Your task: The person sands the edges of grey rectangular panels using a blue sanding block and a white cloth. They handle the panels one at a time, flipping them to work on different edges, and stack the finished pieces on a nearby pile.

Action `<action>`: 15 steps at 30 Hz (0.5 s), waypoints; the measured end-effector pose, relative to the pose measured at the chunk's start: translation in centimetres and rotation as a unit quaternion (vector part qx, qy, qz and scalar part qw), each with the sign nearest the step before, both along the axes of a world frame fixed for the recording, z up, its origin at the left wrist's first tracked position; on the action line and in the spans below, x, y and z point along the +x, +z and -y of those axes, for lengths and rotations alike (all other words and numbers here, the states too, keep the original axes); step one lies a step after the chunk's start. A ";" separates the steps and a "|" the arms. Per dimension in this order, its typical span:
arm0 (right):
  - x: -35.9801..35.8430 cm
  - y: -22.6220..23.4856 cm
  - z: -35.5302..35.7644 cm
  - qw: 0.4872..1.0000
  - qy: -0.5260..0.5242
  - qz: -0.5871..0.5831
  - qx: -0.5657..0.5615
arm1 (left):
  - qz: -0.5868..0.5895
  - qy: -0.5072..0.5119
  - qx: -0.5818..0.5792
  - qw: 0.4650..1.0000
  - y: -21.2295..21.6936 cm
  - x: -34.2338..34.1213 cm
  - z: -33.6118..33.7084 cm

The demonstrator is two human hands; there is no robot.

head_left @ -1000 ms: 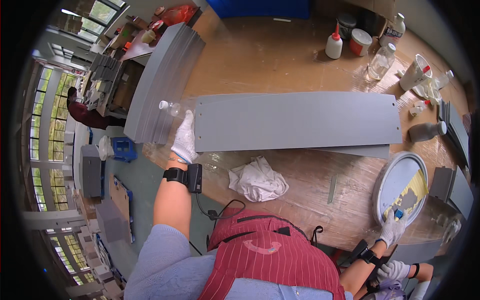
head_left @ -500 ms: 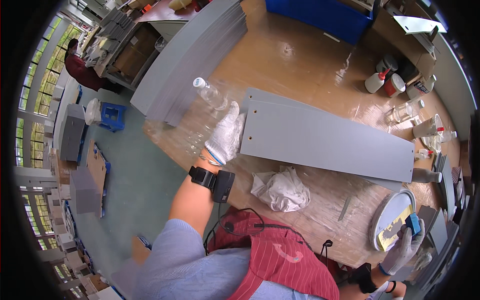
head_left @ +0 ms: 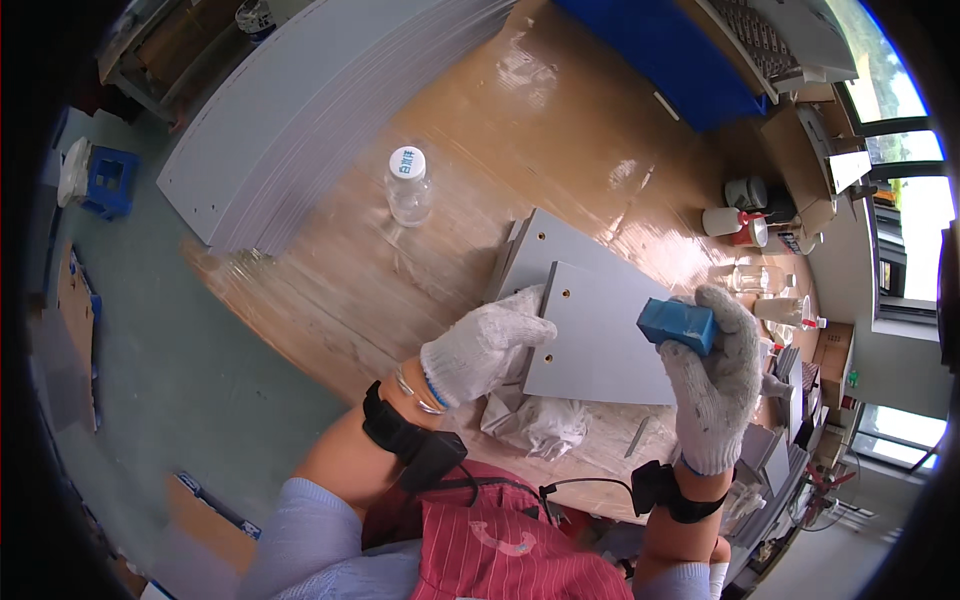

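head view: both gloved hands over a wooden surface (head_left: 330, 290)
left hand (head_left: 485, 345): fingers grasping the near-left edge of a small grey panel (head_left: 600, 340)
right hand (head_left: 715, 375): fingers clenched round a blue block (head_left: 678, 325) at the panel's right edge
panel: flat, long axis running left to right, holes along its left edge, lying on a longer grey board (head_left: 550, 250)
edges: surface lip close at the left; crumpled rag (head_left: 535, 420) just below the panel
open room: bare wood up and left, a bottle (head_left: 407, 185) standing there, well apart
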State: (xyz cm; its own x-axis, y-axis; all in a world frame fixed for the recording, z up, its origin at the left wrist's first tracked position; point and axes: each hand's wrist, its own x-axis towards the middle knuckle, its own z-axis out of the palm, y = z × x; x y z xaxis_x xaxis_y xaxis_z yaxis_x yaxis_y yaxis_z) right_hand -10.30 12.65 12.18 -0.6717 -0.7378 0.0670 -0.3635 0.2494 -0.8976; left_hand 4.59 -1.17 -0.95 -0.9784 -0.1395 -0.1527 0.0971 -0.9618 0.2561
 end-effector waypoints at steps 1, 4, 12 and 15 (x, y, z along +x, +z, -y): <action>-0.1 -0.2 1.4 0.996 0.043 -0.062 0.043 | -0.003 -0.008 0.002 1.000 -0.2 -0.1 0.0; 0.2 -1.5 4.8 0.976 0.096 -0.160 0.110 | 0.001 -0.030 -0.019 0.999 -0.2 -0.1 0.5; 0.2 -3.0 8.8 0.924 0.183 -0.285 0.177 | 0.005 -0.011 -0.024 1.000 0.4 0.3 0.8; 0.2 -3.0 9.5 0.927 0.168 -0.288 0.174 | 0.018 -0.022 -0.019 0.999 0.9 0.4 1.2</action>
State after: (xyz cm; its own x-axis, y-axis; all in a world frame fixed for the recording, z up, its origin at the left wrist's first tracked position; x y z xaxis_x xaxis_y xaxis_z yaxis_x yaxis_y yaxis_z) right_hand -10.12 3.15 9.16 -0.3271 -0.9429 0.0620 -0.8667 0.2733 -0.4173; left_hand 4.95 -2.37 -0.06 -0.9775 -0.1039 -0.1834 0.0458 -0.9541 0.2960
